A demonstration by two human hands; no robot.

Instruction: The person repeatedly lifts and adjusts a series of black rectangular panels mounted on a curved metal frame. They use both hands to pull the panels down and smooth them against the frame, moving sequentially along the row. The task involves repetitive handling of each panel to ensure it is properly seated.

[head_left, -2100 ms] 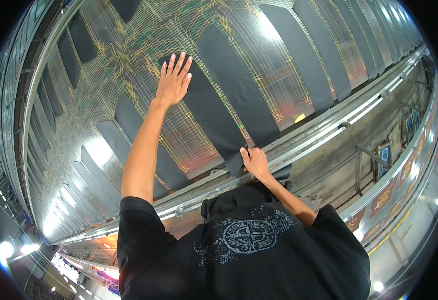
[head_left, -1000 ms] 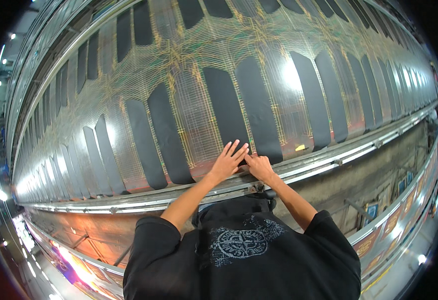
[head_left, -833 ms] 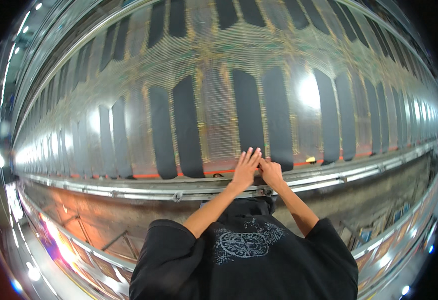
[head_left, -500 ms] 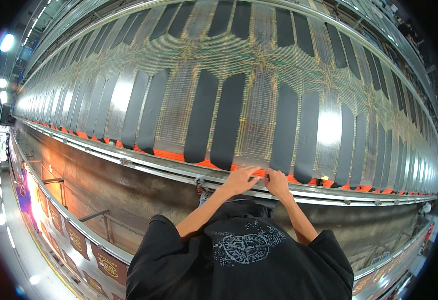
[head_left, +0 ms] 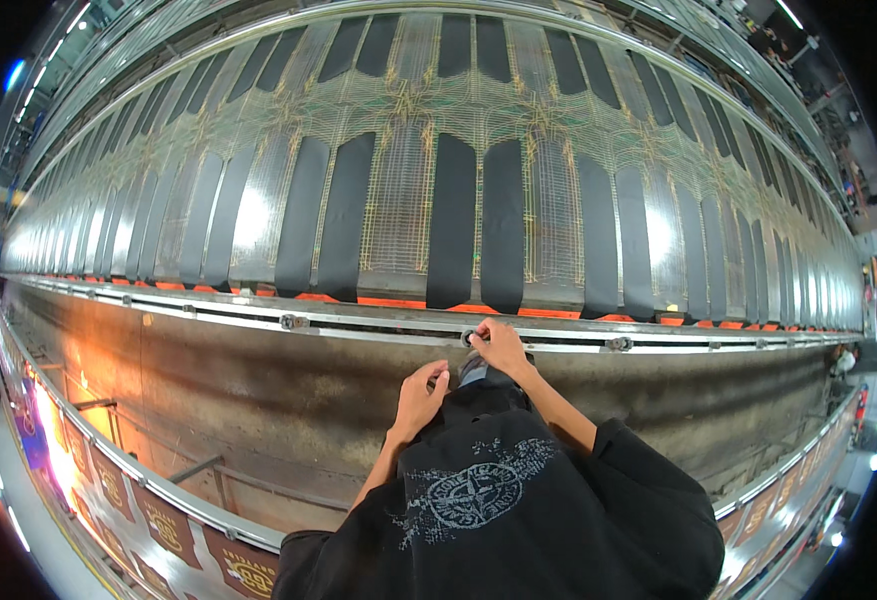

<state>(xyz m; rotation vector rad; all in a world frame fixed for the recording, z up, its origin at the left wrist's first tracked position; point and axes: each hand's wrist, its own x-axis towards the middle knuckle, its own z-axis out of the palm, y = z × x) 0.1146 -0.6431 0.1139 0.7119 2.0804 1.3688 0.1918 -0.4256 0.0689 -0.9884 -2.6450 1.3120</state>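
Note:
Long dark grey fabric-like panels (head_left: 452, 220) lie in pairs on the long table (head_left: 398, 225), which is marked with fine yellow and green lines. My right hand (head_left: 499, 346) is at the table's near edge, thumb and fingers closed on a small dark fitting (head_left: 469, 339) on the metal rail (head_left: 378, 328). Closer to my body and to the left, my left hand (head_left: 420, 397) hangs off the rail with its fingers curled together. Whether anything small is between its fingertips is hidden.
An orange strip (head_left: 388, 301) runs under the panels' near ends. Other rail fittings (head_left: 618, 344) sit along the edge. Behind me to the left, another table (head_left: 123, 480) carries brown printed pieces, with a bright orange glow beside it. A stained floor (head_left: 258, 375) lies between.
Both hands have come away from the panels' near edge. My right hand has moved left to the rail fitting, and my left hand back toward my body. The view has shifted along the table.

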